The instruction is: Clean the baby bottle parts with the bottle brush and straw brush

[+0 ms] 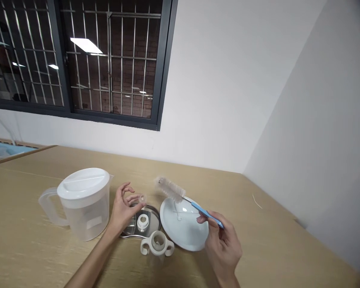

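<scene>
Between thumb and forefinger, my left hand (pixel 124 206) pinches a small clear nipple-like piece (pixel 142 199) above the metal tray. My right hand (pixel 223 244) grips the blue handle of a bottle brush (pixel 172 189), its white bristles pointing up and left over the plate. On the metal tray (pixel 155 224) stands a white ring-shaped cap (pixel 143 222), with a clear part beside it, partly behind my left hand. In front of the tray is an open baby bottle (pixel 158 242) with two side handles. A pale blue plate (pixel 189 236) holds a thin white straw-like piece (pixel 179 216).
A clear plastic pitcher (pixel 88 216) with a white lid stands left of my left hand. A thin white strand (pixel 257 201) lies on the wooden table (pixel 276 244) at the right. Behind are a wall and a barred window (pixel 114 64).
</scene>
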Demonstrator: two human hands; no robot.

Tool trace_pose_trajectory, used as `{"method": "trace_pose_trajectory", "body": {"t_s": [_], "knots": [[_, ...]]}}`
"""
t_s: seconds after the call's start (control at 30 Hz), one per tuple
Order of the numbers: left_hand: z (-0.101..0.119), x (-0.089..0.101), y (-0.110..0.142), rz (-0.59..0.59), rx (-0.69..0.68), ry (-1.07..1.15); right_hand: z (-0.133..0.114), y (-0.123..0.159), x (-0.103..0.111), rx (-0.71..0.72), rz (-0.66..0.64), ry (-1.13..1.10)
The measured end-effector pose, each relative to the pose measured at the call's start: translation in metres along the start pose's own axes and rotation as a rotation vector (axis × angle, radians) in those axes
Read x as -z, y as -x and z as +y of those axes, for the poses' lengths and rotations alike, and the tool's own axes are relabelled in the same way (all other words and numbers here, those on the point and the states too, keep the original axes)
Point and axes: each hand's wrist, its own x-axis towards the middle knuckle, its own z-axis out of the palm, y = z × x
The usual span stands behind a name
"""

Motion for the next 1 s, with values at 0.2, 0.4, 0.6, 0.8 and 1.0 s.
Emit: {"method": "trace_pose_trajectory", "body": {"t_s": [0.2,0.4,0.6,0.8,1.0], "knots": [[-0.001,-0.001,0.000,0.007,-0.001,0.024,-0.008,0.003,-0.005,0.079,-0.027,-0.041],[-0.005,0.001,-0.001,0.026,0.028,-0.037,-0.013,0.011,-0.012,0.092,-0.124,-0.044],[-0.002,0.000,-0.001,0.041,0.049,-0.073,-0.004,0.012,-0.007,0.081,-0.209,0.080],[-0.005,0.002,-0.001,0.030,0.043,-0.094,0.000,0.010,-0.002,0.011,-0.074,0.051],[-0.004,0.001,0.000,0.023,0.035,-0.107,-0.008,0.010,-0.010,-0.032,-0.186,-0.002]]}}
